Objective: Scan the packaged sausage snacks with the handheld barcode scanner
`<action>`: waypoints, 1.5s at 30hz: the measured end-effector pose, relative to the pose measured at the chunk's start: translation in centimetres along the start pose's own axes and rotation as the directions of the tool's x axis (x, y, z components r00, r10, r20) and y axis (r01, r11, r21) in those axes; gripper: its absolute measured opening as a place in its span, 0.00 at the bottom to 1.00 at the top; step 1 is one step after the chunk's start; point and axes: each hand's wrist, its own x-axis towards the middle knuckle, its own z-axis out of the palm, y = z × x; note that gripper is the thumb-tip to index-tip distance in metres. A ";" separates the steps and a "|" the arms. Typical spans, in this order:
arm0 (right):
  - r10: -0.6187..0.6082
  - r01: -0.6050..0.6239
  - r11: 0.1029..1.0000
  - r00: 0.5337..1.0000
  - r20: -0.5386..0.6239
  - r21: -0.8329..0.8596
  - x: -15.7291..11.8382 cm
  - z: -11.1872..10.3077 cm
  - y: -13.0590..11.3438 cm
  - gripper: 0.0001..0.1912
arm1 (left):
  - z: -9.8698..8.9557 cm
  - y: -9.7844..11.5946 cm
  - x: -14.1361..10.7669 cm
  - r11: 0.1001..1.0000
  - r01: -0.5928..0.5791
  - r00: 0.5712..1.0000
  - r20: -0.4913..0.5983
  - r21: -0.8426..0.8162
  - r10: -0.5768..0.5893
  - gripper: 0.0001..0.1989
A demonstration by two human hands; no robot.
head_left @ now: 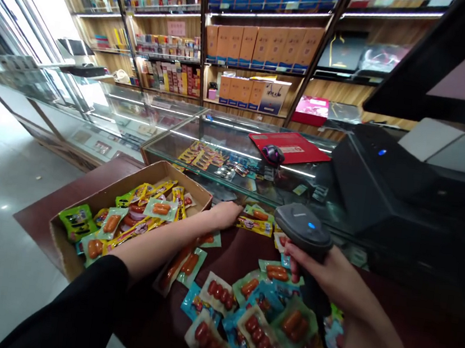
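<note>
packs [208, 340] of small sausages lie loose in a heap along the near side of the dark red counter [235, 253], some in clear wrap, some blue or green, a few overlapping. the person's right hand [330, 273] is wrapped around a black scanner [302, 228], which it holds above the heap's far right part, a blue light showing on top. the bare left forearm crosses over the corner of an open cardboard box [194, 187], and the left hand [225, 214] is down on the far side of the counter, just beside a yellow pack [254, 226]. its fingers are hidden, so i can't tell whether it grips anything. the box, at the left, holds more packs, yellow, green and clear, jumbled together. behind stands a glass case [215, 138] with a red mat [303, 149] and a mouse [274, 155] on top. a black machine [400, 189] stands at the right.
</note>
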 end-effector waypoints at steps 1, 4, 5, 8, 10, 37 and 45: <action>0.004 -0.004 1.000 1.000 0.012 0.008 0.0 0.1 0.0 0.20 | -0.1 0.2 -0.2 1.000 0.008 1.000 0.004 -0.007 -0.008 0.12; 0.017 -0.018 1.000 0.998 0.055 0.015 0.0 0.7 -0.2 0.20 | -0.5 0.9 -1.0 0.997 0.037 0.999 0.016 -0.069 -0.036 0.17; 0.016 -0.017 1.000 0.997 0.070 0.018 0.0 1.0 -0.3 0.20 | -0.8 1.1 -1.4 0.994 0.046 0.999 0.020 -0.094 -0.045 0.14; -0.020 0.016 0.999 0.992 0.121 0.036 0.0 2.2 -0.6 0.21 | -2.0 1.2 -3.5 0.984 0.059 0.998 0.038 -0.166 -0.054 0.08; -0.045 0.039 0.998 0.986 0.163 0.041 0.0 3.3 -0.9 0.21 | -3.2 0.8 -6.2 0.956 0.077 0.997 0.013 -0.284 -0.077 0.08; -0.277 0.314 0.949 0.845 0.458 -0.006 -6.1 8.8 -3.6 0.14 | -1.5 4.8 -22.6 0.589 0.051 0.817 -0.305 -0.806 -0.489 0.21; -0.276 0.305 0.952 0.845 0.459 0.011 -5.9 8.5 -3.4 0.14 | -1.6 5.0 -22.4 0.641 0.022 0.840 -0.333 -0.767 -0.428 0.18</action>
